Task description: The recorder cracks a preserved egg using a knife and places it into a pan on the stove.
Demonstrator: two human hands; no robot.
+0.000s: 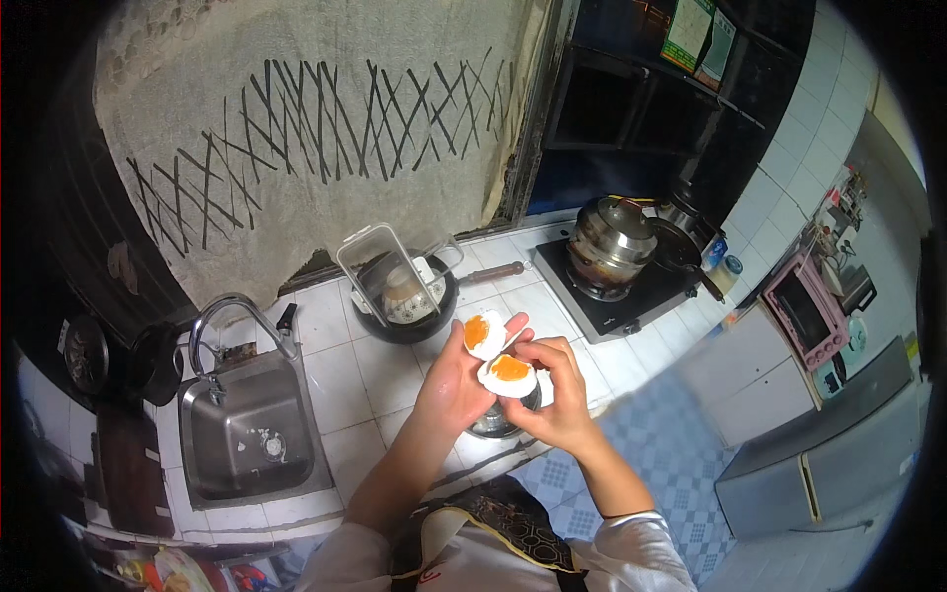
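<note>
One half of a boiled egg [486, 334], with orange yolk and white rim, rests in my left hand [445, 385] near the thumb. A second egg half [509, 376], cut face up, sits just below it, pinched by the thumb and fingers of my right hand [556, 392]. The two halves are almost touching, and the lower one overlaps my left palm. Beneath my hands a round metal bowl [492, 428] stands at the counter's front edge. Most of its inside is hidden by my hands.
A steel sink [248, 436] with white scraps by its drain lies left. Behind my hands, a black pan [403, 334] holds bowls and a clear plastic container [377, 255]. A lidded steel pot [612, 237] stands on a gas stove [551, 277]. The white tiled counter [336, 403] runs between.
</note>
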